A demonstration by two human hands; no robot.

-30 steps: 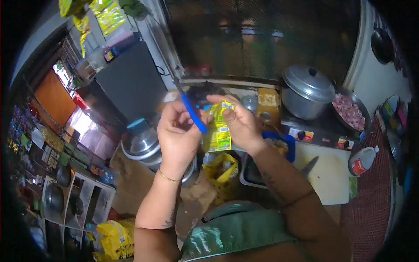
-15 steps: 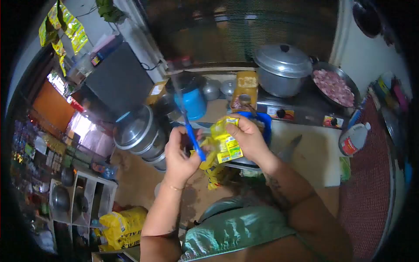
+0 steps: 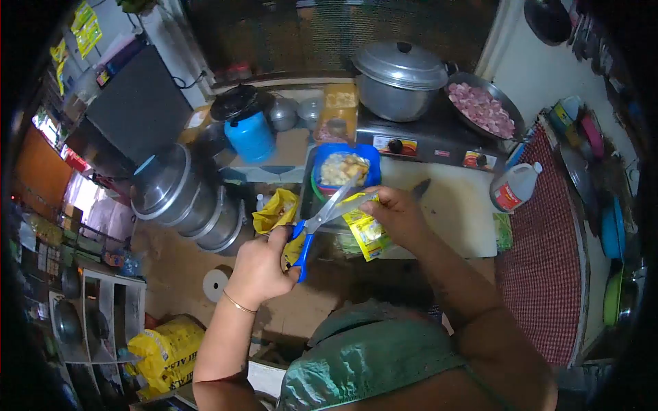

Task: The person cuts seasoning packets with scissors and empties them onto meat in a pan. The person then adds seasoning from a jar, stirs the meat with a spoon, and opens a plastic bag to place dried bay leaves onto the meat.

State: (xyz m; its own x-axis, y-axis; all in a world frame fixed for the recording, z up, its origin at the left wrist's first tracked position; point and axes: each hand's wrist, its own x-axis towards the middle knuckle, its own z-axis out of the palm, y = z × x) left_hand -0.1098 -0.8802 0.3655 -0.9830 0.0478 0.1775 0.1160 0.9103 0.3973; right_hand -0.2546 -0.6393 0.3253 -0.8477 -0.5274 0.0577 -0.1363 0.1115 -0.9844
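Observation:
Blue-handled scissors (image 3: 317,220) are in my left hand (image 3: 264,264), whose fingers are wrapped round the handles. The blades are spread and point up and right, at the top edge of a yellow sachet strip (image 3: 367,231). My right hand (image 3: 397,212) pinches that strip near its top, and the rest hangs below the fingers. Behind the blades is a blue basin (image 3: 375,161) holding pale, chopped pieces (image 3: 343,169).
A cutting board (image 3: 466,212) with a knife (image 3: 421,188) lies to the right, beside a white bottle (image 3: 515,187). Behind are a lidded pot (image 3: 401,85) and a pan of meat (image 3: 482,109). Stacked pots (image 3: 171,192) stand left; a yellow bag (image 3: 276,209) is nearer.
The view has shifted right and down. The scissors, earlier held upright with blades together, now point up and right with blades apart, beside the strip. The strip has turned in my right hand.

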